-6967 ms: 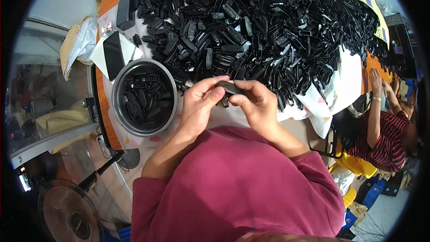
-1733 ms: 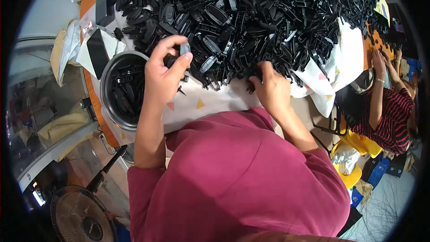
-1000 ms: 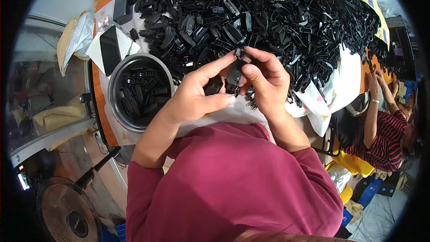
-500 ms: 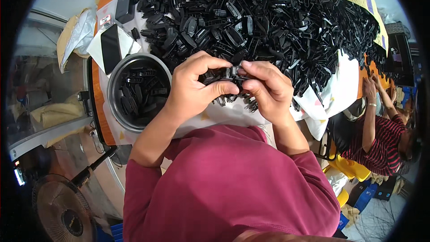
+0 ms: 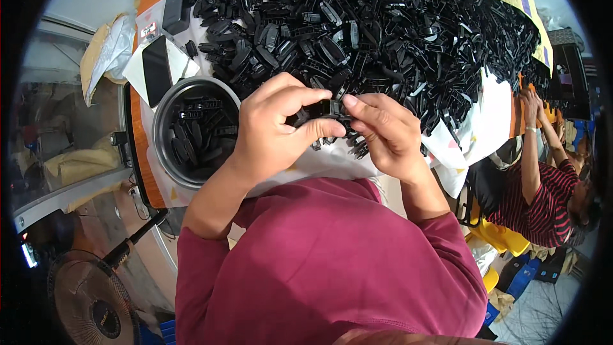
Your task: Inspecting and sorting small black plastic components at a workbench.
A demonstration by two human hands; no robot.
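glossy, angular black plastic piece (image 5: 330,109) between curled fingertips (image 5: 335,129)

We've got the parts pile (image 5: 383,38) on the bench (image 5: 142,172), behind our left hand (image 5: 268,121) and right hand (image 5: 391,129), one part (image 5: 330,109) between them. Bowl (image 5: 158,147) left of left hand, more parts inside; phone (image 5: 156,71) behind bowl; co-worker (image 5: 543,204) off right.

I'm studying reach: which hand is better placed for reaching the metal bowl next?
Likely the left hand: it sits beside the metal bowl; the right hand is farther, beyond the black piece between them.
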